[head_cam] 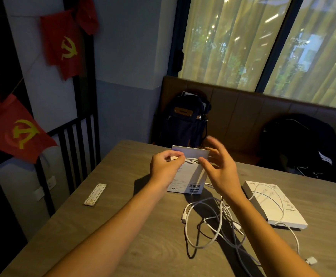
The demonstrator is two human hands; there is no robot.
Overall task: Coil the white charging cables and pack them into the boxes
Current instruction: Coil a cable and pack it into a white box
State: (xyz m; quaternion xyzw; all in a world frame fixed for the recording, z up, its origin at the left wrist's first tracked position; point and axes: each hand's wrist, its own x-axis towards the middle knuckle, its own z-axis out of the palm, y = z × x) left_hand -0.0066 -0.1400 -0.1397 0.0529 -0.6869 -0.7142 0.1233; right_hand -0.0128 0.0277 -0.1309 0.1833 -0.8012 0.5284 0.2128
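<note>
Right now you are packing: your left hand (166, 163) pinches the near rim of the upright box (190, 177) at the tabletop's (107, 232) far middle, a coiled cable (191, 161) showing in its open mouth, while your right hand (220, 166) hovers beside it, fingers spread, its grip empty. Next, I judge, you close the flap, then coil the loose cables (209, 222) tangled nearer you, left of the flat box (276, 204) at right.

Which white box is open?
The box between the hands, standing on end with its flap up and a cable showing inside. The other box lies flat and shut on the right.
</note>
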